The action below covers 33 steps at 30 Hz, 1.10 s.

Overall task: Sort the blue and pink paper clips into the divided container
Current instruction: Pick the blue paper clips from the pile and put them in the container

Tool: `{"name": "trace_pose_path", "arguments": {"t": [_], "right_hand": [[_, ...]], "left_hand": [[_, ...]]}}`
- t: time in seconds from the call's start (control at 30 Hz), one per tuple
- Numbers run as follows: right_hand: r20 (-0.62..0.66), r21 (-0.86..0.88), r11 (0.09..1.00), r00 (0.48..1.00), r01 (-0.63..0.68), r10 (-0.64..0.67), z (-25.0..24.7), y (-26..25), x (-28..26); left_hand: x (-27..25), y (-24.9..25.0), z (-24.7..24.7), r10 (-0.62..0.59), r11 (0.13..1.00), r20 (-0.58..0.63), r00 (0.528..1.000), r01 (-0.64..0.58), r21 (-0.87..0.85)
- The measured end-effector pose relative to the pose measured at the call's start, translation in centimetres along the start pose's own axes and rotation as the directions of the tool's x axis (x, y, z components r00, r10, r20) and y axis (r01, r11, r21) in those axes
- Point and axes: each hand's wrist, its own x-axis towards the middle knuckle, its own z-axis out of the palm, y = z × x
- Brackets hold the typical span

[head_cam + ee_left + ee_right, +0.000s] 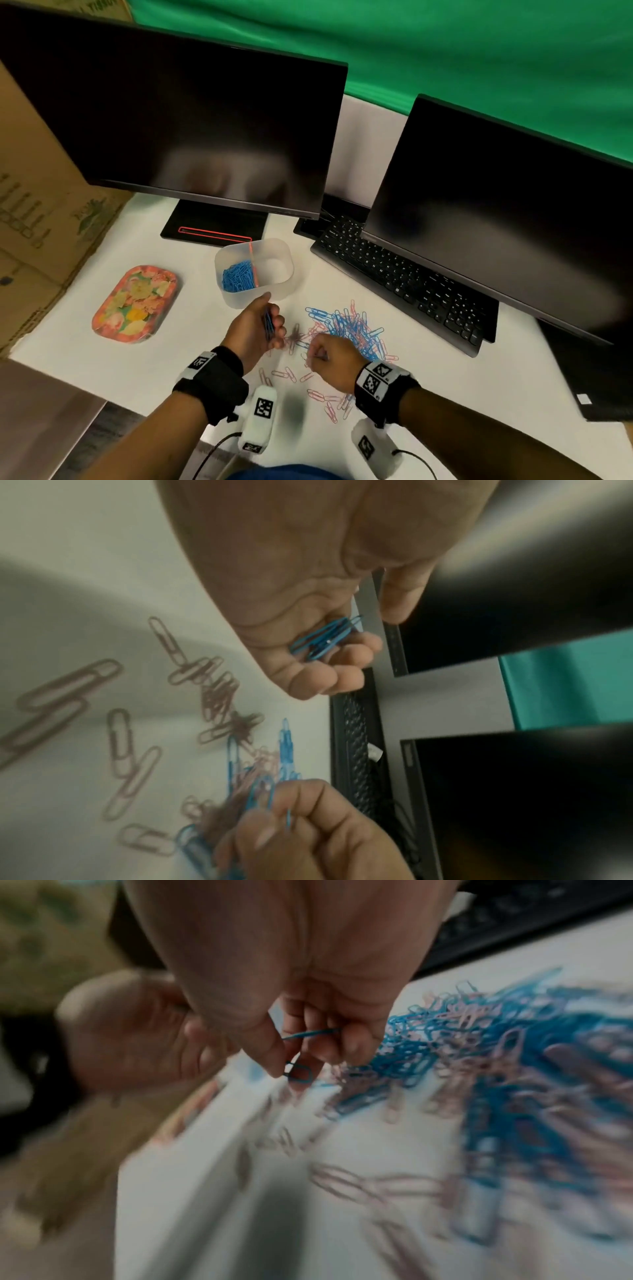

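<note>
Near the left edge of the white table: an oval tray with a pink rim and a floral print, flat on the surface. Behind it, against the far-left corner, brown cardboard boxes.

Towards the middle, in front of the left black monitor: a translucent plastic container split by a centre divider. Left compartment filled with a heap of blue paper clips; right compartment bare as far as can be seen.

Just in front of the container, held above the table: the left hand, fingers curled round a small bundle of blue clips lying across the palm.

Close beside it to the right: the right hand, fingers drawn in, thumb and fingertips pinching a single blue clip, a second blue wire visible between the fingers. Hand at the near-left fringe of the mixed pile of blue and pink paper clips, spread across the table's centre.

Nearer the front edge, between the two wrists: scattered loose pink clips, lying flat and mostly apart.

Right of the pile: a black keyboard set at an angle, and above it the right black monitor, reaching to the right edge. Green cloth backdrop along the far side.
</note>
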Motion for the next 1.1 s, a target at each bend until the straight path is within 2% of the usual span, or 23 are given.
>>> {"name": "trace_pose_path", "arguments": {"t": [0.07, 0.13, 0.2, 0.3, 0.47, 0.53, 0.6, 0.7, 0.77, 0.83, 0.9, 1.0, 1.07, 1.1], "right_hand": [[0.024, 0.284, 0.956, 0.997, -0.074, 0.070, -0.6, -2.3, 1.1], [0.072, 0.520, 0.840, 0.988, -0.155, 0.137, -1.3, -4.8, 2.2], [0.106, 0.637, 0.746, 0.981, -0.192, 0.162, -1.7, -7.1, 3.6], [0.120, 0.668, 0.714, 0.978, -0.208, 0.172, -2.0, -10.6, 5.6], [0.148, 0.625, 0.745, 0.972, -0.233, 0.180, -2.2, -15.6, 9.3], [0.068, 0.550, 0.813, 0.981, -0.190, 0.183, -1.9, -15.9, 11.6], [0.063, 0.468, 0.870, 0.988, -0.154, 0.141, -2.1, -16.1, 12.8], [0.084, 0.436, 0.889, 0.990, -0.138, 0.113, -3.0, -16.5, 12.7], [0.111, 0.479, 0.867, 0.989, -0.139, 0.097, -4.0, -16.1, 12.4], [0.207, 0.591, 0.788, 0.977, -0.171, 0.057, -5.1, -15.1, 11.4], [0.136, 0.573, 0.809, 0.989, -0.131, 0.063, -6.3, -13.3, 10.0], [-0.067, 0.240, 0.970, 0.997, -0.029, 0.046, -7.4, -8.9, 7.3], [-0.124, 0.011, 0.999, 0.991, -0.039, 0.040, -7.8, -5.7, 5.2], [-0.154, -0.050, 0.997, 0.987, -0.059, 0.050, -7.9, -4.0, 4.2]], "left_hand": [[-0.1, 1.2, -0.5, 0.003, 1.000, -0.058, 0.998, -0.005, -0.024], [0.0, 2.7, -1.1, 0.034, 0.999, -0.113, 0.993, -0.037, -0.017], [0.4, 4.6, -1.8, 0.087, 0.996, -0.188, 0.978, -0.089, 0.002], [1.1, 7.4, -2.7, 0.127, 0.992, -0.286, 0.950, -0.128, 0.015], [2.3, 10.2, -2.8, 0.115, 0.993, -0.322, 0.940, -0.106, 0.044], [2.6, 10.8, -2.4, 0.112, 0.993, -0.334, 0.936, -0.090, 0.081], [2.8, 11.2, -1.9, 0.122, 0.985, -0.356, 0.926, -0.069, 0.156], [2.7, 11.6, -1.3, 0.191, 0.959, -0.355, 0.915, -0.096, 0.268], [2.6, 11.5, -1.2, 0.246, 0.921, -0.331, 0.911, -0.114, 0.371], [2.3, 11.2, -1.0, 0.330, 0.852, -0.283, 0.900, -0.156, 0.499], [2.0, 10.2, -0.7, 0.443, 0.737, -0.169, 0.880, -0.251, 0.627], [1.7, 7.5, 0.0, 0.495, 0.469, 0.087, 0.865, -0.350, 0.811], [1.8, 5.4, 0.7, 0.425, 0.302, 0.210, 0.881, -0.356, 0.884], [1.8, 4.3, 1.2, 0.377, 0.241, 0.253, 0.891, -0.358, 0.902]]}}
